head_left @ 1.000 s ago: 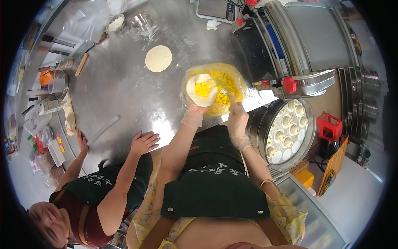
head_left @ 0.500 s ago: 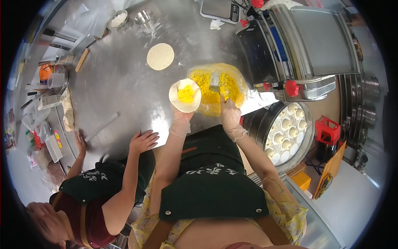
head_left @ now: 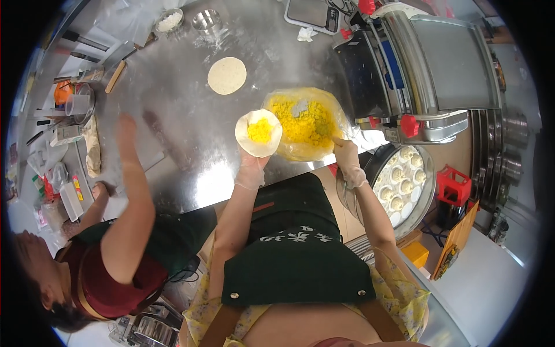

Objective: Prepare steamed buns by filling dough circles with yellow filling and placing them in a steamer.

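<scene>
A round dough wrapper rests in my gloved left hand, yellow crumbly filling heaped at its middle. Just right of it, a bowl lined with clear plastic holds more yellow filling, with a grey metal tool head in it. My gloved right hand is closed at the bowl's right rim; what its fingers grip is hidden. A plain dough round lies flat on the steel table above.
At right stand a roller machine and a round steamer of pleated buns. A co-worker at left reaches across the table. Tools, a long dough piece, a scale and small bowls line the table's edges.
The filled wrapper moved left, out from over the bowl, then stayed there. My right hand shifted rightward to the rim. The co-worker leaned left and raised an arm over the table.
</scene>
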`<action>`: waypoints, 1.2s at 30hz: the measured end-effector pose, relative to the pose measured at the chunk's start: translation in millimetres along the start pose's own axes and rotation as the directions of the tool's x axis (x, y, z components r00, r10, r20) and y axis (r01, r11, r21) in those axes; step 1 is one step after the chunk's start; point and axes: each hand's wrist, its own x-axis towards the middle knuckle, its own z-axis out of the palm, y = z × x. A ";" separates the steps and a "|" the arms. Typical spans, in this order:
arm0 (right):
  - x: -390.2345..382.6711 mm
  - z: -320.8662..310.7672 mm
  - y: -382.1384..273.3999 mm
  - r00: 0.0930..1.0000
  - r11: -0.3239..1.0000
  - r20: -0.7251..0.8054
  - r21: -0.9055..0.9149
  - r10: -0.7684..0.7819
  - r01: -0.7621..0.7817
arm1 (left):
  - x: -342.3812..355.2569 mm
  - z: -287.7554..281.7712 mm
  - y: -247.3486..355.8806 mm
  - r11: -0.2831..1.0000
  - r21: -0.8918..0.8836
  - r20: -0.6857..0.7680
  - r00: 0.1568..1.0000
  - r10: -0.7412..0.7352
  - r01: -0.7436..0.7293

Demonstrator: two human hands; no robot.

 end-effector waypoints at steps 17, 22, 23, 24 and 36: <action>18.9 5.1 -63.2 0.717 0.448 0.648 0.578 0.255 -0.682 | 5.5 -19.3 1.8 0.994 0.002 -0.242 0.964 -0.106 0.110; 6.8 -21.3 -78.4 0.778 0.454 0.566 0.638 0.273 -0.622 | 11.6 -4.7 -11.9 0.991 0.122 -0.226 0.974 -0.029 0.058; 2.1 -25.4 -83.0 0.813 0.482 0.516 0.659 0.269 -0.577 | 13.4 -1.8 -16.6 0.980 0.198 -0.195 0.981 0.019 0.020; -3.7 -27.4 -86.4 0.815 0.481 0.513 0.662 0.269 -0.575 | 17.8 1.1 -21.5 0.980 0.198 -0.192 0.981 0.017 0.021; -53.4 -6.4 -113.0 0.886 0.965 -0.383 -0.143 -0.260 0.221 | 51.5 50.1 -61.3 0.918 -0.237 -0.093 0.933 -0.348 0.319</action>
